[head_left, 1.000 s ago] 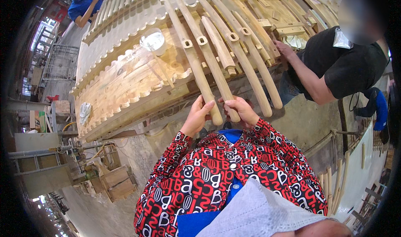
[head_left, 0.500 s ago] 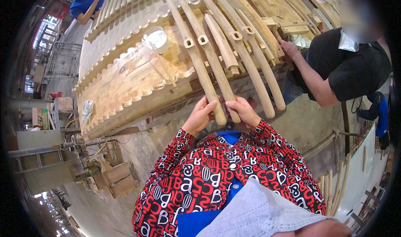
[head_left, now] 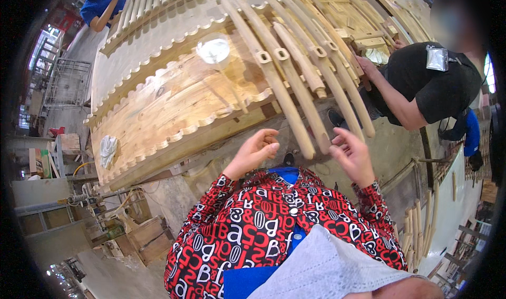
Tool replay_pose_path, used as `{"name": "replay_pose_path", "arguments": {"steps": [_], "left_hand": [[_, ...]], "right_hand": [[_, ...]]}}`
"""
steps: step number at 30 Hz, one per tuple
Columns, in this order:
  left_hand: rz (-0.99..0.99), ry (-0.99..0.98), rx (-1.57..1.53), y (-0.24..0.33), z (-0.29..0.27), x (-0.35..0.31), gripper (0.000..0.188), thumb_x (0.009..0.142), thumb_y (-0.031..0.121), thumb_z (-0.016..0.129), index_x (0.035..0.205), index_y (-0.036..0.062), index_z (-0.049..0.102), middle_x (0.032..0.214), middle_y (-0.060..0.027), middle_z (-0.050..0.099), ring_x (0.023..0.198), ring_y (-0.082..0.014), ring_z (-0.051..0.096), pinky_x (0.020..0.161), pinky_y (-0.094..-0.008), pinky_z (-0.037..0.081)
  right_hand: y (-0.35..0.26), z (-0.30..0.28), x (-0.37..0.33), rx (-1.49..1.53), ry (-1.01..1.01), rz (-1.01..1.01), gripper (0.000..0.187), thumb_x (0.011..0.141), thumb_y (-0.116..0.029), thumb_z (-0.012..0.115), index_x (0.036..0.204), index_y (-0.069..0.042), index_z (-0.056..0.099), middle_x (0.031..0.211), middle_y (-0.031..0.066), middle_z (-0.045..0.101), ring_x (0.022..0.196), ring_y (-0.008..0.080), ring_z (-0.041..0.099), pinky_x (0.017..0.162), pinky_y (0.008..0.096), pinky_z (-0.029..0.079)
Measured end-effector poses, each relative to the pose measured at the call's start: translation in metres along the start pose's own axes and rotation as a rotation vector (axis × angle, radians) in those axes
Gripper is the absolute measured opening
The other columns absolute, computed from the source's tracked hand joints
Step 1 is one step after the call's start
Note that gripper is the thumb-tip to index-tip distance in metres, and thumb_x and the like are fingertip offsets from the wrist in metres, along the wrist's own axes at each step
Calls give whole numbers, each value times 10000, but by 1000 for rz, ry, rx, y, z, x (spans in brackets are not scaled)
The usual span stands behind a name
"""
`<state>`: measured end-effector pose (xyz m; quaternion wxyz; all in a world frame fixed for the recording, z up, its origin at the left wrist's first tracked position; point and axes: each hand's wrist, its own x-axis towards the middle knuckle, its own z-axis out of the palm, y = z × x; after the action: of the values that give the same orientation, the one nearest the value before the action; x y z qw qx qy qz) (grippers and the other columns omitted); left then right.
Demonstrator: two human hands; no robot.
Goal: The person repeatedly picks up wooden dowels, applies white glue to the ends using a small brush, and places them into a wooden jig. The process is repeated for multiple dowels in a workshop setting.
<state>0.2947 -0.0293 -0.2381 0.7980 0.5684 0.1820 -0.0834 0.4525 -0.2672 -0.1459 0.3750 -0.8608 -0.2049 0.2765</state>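
Note:
Several long, rounded wooden chair-leg-like pieces lie side by side, their near ends jutting past the bench edge. The leftmost wooden piece and the second wooden piece each have an oval slot partway along. My left hand is in the air left of the leftmost piece's end, fingers loosely bent and holding nothing. Beside the second piece's end is my right hand, its fingers apart and curved; whether a fingertip touches the wood I cannot tell. A shorter tapered wooden piece rests between the slotted ones.
A wooden bench with scalloped strips carries a white round container and a white cloth. At right, a person in black reaches to the wood. Another person in blue is far left. Wooden sticks lean at lower right.
Both hands have let go of the two nearest wooden pieces and moved apart, the right hand to the right. In the picture, the pieces and container have shifted rightward.

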Motion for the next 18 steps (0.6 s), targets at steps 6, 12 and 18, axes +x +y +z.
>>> {"name": "replay_pose_path", "arguments": {"steps": [6,12,18], "left_hand": [[657,499,736,54,-77,-31,308,873,180,663,1126,18,596,915,-87,636,787,-200,612,684,-311,500],[424,592,1318,66,-124,-37,406,818,359,691,1084,64,613,935,-112,644,893,-292,599,746,-400,498],[525,468,1449,50,-138,-44,408,770,383,715,1010,75,598,876,-86,581,885,-266,583,732,-392,484]], "right_hand": [[-95,75,92,-301,176,-728,198,853,-196,634,969,-39,671,858,122,633,801,283,613,741,375,490],[-129,172,162,-652,257,-717,291,839,-364,629,903,-87,687,811,108,640,812,302,616,750,420,487],[-144,168,156,-380,88,-466,262,873,-322,584,945,-86,672,857,154,667,817,354,648,705,461,509]]}}
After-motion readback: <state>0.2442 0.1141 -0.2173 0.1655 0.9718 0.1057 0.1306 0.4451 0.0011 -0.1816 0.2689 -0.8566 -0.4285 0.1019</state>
